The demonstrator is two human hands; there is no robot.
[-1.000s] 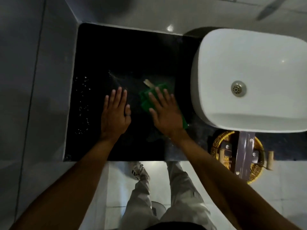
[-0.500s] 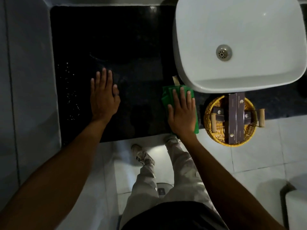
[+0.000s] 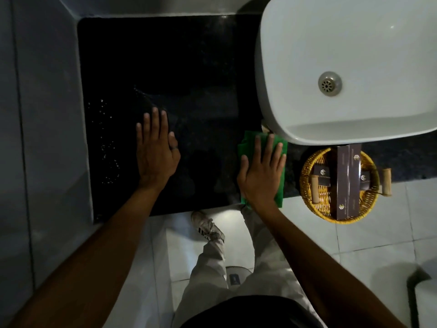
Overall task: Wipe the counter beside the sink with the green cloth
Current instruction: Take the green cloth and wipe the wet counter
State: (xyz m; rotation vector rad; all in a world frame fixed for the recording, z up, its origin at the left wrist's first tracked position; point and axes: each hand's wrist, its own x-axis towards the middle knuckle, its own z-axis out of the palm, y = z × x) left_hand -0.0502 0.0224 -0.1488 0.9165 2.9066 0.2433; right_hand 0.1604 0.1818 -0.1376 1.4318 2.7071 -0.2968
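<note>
The black counter (image 3: 194, 67) lies left of the white sink (image 3: 354, 67). The green cloth (image 3: 247, 143) is spread flat near the counter's front edge, just below the sink's near left corner. My right hand (image 3: 262, 174) presses flat on the cloth with fingers spread, covering most of it. My left hand (image 3: 156, 150) rests palm down on the bare counter to the left, fingers apart, holding nothing. Water droplets (image 3: 106, 143) speckle the counter's left side.
A yellow wicker basket (image 3: 307, 176) with dark boxes sits on the counter's front edge under the sink's right part. Grey walls close the counter at left and back. White floor tiles, my legs and a shoe (image 3: 205, 226) show below the edge.
My right hand slid the green cloth from the counter's middle rightward and toward the front edge, up against the sink's corner. My left hand stayed flat on the counter.
</note>
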